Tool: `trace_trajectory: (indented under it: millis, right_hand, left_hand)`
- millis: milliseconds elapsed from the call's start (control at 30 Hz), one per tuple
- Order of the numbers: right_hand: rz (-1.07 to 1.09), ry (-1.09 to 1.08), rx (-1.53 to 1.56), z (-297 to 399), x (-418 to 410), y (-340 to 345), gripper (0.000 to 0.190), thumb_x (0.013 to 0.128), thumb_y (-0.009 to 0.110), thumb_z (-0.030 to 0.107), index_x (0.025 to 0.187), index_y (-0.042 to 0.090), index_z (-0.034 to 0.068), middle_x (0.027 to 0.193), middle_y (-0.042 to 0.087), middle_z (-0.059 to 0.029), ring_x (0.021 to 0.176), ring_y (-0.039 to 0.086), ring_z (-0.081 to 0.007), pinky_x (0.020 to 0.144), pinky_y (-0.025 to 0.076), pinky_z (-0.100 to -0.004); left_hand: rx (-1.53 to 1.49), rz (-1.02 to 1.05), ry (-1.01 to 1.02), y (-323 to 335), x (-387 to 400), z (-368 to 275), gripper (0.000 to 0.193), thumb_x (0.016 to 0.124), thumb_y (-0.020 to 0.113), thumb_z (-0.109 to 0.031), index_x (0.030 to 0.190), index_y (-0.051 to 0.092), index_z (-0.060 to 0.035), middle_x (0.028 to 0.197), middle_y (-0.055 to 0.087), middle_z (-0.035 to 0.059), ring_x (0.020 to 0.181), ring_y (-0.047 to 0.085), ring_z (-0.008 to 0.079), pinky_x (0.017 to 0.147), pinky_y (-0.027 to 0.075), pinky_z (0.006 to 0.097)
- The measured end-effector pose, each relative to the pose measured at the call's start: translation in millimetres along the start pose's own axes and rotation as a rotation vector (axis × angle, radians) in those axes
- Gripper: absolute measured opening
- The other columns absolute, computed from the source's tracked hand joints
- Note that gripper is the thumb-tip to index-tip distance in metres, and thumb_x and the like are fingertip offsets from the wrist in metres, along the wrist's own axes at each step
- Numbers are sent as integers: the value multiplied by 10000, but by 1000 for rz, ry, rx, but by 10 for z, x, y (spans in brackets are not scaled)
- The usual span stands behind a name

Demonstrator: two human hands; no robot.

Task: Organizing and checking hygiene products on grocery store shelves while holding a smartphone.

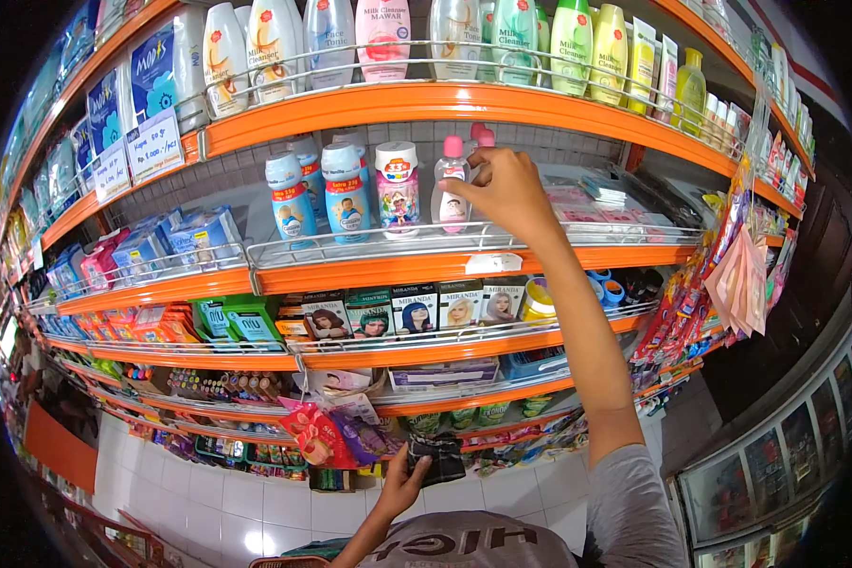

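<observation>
My right hand (505, 190) is raised to the middle shelf, its thumb and fingers at the upper part of a clear bottle with a pink cap (452, 186). The bottle stands upright at the wire rail; whether the fingers grip it firmly I cannot tell. More pink-capped bottles are behind, partly hidden by the hand. To the left stand a pink powder bottle with a white cap (397, 190) and blue baby powder bottles (346, 193). Low down, my left hand (402, 484) holds a dark checked cloth (436, 460).
Orange-edged shelves with wire rails (390, 271) curve across the view. Cleanser bottles (383, 42) stand above, hair dye boxes (414, 309) below. Hanging sachets (742, 280) jut out at the right, and more packets (319, 433) hang near my left hand.
</observation>
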State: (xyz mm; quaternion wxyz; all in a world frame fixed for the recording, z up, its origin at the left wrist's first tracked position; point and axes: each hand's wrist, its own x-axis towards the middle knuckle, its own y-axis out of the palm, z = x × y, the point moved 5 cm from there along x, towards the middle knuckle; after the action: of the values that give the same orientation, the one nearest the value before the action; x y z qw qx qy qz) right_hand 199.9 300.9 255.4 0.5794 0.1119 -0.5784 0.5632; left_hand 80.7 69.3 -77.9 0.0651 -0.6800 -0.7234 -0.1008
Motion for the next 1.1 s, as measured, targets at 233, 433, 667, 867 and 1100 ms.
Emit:
trace_trajectory:
  millis: [233, 433, 667, 867, 1100]
  right_hand:
    - [-29, 80, 1, -297, 41, -348, 340, 662, 726, 296, 752, 647, -22, 623, 622, -163, 602, 629, -279, 607, 489, -350]
    - [132, 137, -95, -545, 103, -270, 310, 619, 744, 241, 788, 645, 1, 675, 634, -155, 670, 631, -281, 648, 487, -353]
    - [217, 150, -93, -653, 137, -90, 321, 576, 768, 214, 777, 642, -2, 709, 637, -156, 700, 622, -256, 661, 477, -334]
    - [194, 103, -163, -731, 174, 25, 322, 563, 779, 202, 736, 627, -22, 671, 637, -139, 635, 626, -210, 591, 478, -300]
    - [213, 190, -102, -704, 161, 13, 336, 541, 794, 182, 730, 606, -23, 655, 627, -143, 621, 620, -203, 582, 474, -293]
  left_hand:
    - [-27, -23, 9, 4, -4, -53, 203, 909, 493, -98, 1087, 484, -2, 892, 534, -4, 816, 465, 60, 731, 394, 202]
    - [12, -4, 4, 0, -10, 63, 186, 910, 497, -107, 1061, 487, 0, 893, 542, 4, 812, 471, 63, 718, 402, 204]
    - [-15, 29, -27, 26, -13, 48, 192, 906, 504, -112, 1059, 487, 3, 884, 551, 9, 802, 473, 65, 718, 405, 210]
    - [22, 7, 3, 2, -39, 17, 214, 908, 499, -116, 1084, 482, 5, 885, 553, 9, 803, 476, 65, 718, 406, 211]
    - [25, -8, -3, -44, -58, 35, 217, 911, 495, -121, 1084, 475, 7, 897, 554, 11, 810, 475, 63, 714, 405, 207]
